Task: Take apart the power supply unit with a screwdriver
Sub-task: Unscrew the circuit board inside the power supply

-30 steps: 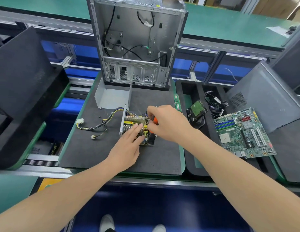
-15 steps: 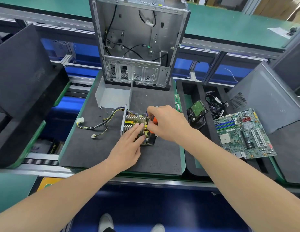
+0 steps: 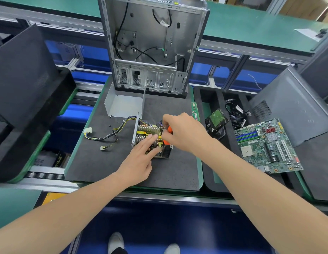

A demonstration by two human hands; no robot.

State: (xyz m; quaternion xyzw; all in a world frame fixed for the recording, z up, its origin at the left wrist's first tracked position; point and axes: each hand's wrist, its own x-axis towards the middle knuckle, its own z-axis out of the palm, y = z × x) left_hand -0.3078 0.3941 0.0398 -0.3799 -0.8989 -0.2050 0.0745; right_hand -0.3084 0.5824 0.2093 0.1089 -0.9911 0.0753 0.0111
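Note:
The opened power supply unit (image 3: 147, 131) lies on a dark foam mat (image 3: 108, 162), its circuit board with heat sinks and yellow parts exposed. Its cable bundle (image 3: 112, 132) trails off to the left. My left hand (image 3: 139, 160) rests flat on the board with fingers spread, pressing it down. My right hand (image 3: 183, 132) grips an orange-handled screwdriver (image 3: 168, 133), held upright over the unit's right side; its tip is hidden behind my fingers. The removed metal cover (image 3: 123, 105) stands just behind the unit.
An empty computer case (image 3: 152, 44) stands upright at the back of the mat. To the right, a black tray holds a hard drive (image 3: 216, 120), cables (image 3: 236, 114) and a motherboard (image 3: 265, 145). Grey case panels (image 3: 291, 107) lean at right; black foam trays (image 3: 25, 85) at left.
Both hands stay on the power supply; the right hand shifts very slightly around the screwdriver handle. Nothing else has moved.

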